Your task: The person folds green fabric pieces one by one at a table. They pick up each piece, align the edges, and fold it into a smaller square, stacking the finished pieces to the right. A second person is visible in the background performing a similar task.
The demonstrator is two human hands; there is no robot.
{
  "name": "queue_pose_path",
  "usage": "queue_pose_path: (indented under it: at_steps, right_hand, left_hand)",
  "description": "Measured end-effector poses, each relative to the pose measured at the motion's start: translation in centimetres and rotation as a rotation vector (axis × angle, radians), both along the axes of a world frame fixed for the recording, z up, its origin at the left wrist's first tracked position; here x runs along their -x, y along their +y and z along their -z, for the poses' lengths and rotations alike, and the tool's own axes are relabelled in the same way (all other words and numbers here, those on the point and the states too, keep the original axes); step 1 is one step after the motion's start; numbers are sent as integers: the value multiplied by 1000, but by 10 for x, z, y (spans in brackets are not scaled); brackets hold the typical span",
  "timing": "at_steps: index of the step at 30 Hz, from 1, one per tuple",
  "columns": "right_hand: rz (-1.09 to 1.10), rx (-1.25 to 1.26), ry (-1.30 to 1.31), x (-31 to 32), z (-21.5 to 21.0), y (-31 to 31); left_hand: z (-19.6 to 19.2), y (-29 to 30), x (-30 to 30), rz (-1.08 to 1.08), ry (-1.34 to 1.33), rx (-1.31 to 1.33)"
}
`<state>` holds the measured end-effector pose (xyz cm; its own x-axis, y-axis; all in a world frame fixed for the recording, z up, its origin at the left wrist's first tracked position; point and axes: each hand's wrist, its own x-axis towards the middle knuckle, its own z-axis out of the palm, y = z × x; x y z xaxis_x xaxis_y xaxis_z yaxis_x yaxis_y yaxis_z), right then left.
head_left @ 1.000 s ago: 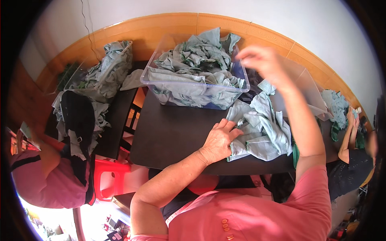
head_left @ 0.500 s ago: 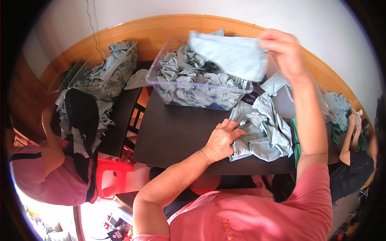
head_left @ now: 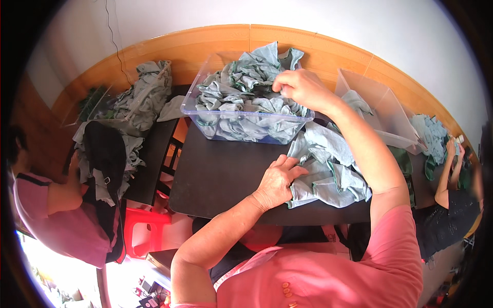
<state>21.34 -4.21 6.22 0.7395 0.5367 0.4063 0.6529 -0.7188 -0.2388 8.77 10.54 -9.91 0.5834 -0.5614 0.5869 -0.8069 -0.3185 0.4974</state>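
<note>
On the dark table lies a loose heap of pale grey-green cloth pieces (head_left: 334,177) with dark green edging. At the heap's left edge, my left hand (head_left: 277,179) is closed on the cloth, thumb over it. My right hand (head_left: 305,88) reaches over the clear plastic box (head_left: 246,114), its fingers bent and pinched at a cloth piece among the crumpled pile (head_left: 231,84) inside. The fingertips are partly hidden in the folds. My right forearm covers part of the heap on the table.
Right of the full box stands another clear box (head_left: 380,110) holding some cloth. At far left, a person in pink (head_left: 56,215) is beside a filled box (head_left: 136,100). A person in black (head_left: 444,220) handles cloth at far right. A red stool (head_left: 146,228) stands below.
My right hand has come down and left into the box, and the pale piece it held up is gone from it. A smooth piece now lies atop the table heap. My left hand stays.
</note>
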Motion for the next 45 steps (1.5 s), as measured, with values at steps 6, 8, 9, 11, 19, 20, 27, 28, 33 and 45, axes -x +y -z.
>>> queue_pose_path:
  at_steps: [6,8,9,11,19,20,27,28,33,45]
  right_hand:
    - [97,124,-10,-63,9,45]
    - [52,164,-32,-72,18,49]
    - [52,34,43,-78,18,46]
    - [56,-221,200,-94,15,29]
    - [-176,-651,304,17,-87,-63]
    - [-228,-726,341,32,-95,-73]
    - [-61,-353,563,11,-68,-70]
    - [15,-232,386,-12,-52,-63]
    - [401,408,-170,-93,5,-3]
    - [281,155,-76,-77,-13,-11]
  left_hand:
    - [-3,0,0,-3,15,0]
    - [-1,-1,0,4,28,6]
    - [0,-2,-1,6,24,6]
    - [3,-5,-1,15,21,10]
    - [-1,2,1,-2,19,-35]
    - [-2,1,2,-4,15,-40]
    - [-6,-1,4,-88,92,36]
    - [-9,-2,5,-84,120,61]
    - [-10,5,2,-89,167,99]
    - [-37,20,8,-2,-126,155]
